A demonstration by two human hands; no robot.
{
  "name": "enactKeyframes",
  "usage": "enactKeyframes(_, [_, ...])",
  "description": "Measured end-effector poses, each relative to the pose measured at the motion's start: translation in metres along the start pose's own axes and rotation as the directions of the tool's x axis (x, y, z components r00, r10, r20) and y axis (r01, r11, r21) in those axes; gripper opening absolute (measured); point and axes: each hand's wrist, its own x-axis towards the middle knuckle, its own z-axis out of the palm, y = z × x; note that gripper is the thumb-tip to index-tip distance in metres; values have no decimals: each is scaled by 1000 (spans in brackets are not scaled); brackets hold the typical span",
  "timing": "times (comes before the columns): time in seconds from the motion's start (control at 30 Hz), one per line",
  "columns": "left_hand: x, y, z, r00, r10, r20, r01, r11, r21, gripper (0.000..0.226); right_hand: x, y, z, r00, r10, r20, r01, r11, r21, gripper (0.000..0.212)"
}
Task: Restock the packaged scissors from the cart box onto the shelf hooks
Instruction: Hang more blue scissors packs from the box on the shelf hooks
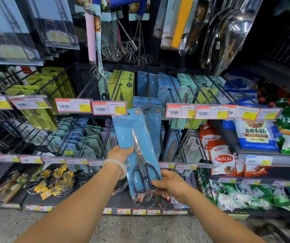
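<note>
A blue card pack of scissors with dark blue handles stands upright in front of the shelf, its top just below a black hook. My left hand, with a pale bangle on the wrist, grips the pack's left edge at mid-height. Lower down, my right hand grips its bottom right corner beside the scissor handles. More blue scissor packs hang on that hook behind the held one. The cart box is out of view.
Price tag strips run along the hook rows. Whisks hang above, green and teal carded tools on neighbouring hooks. Food bags fill the shelves at right. Wire items lie on the bottom shelf, and speckled floor lies below.
</note>
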Motion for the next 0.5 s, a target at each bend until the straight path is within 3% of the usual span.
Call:
enactKeyframes(0.1, [0, 1, 1, 998, 36, -60, -33, 999, 36, 38, -4, -1, 3, 998, -59, 4, 59, 998, -21, 19])
enactKeyframes(0.33, [1, 4, 2, 995, 25, -98, -23, 999, 22, 45, -7, 0, 2, 993, -113, 15, 112, 992, 64, 16])
enactKeyframes(0.5, [4, 6, -2, 996, 5, -90, 15, 976, 215, 58, -10, -2, 0, 987, -160, -17, 161, 987, 30, 12])
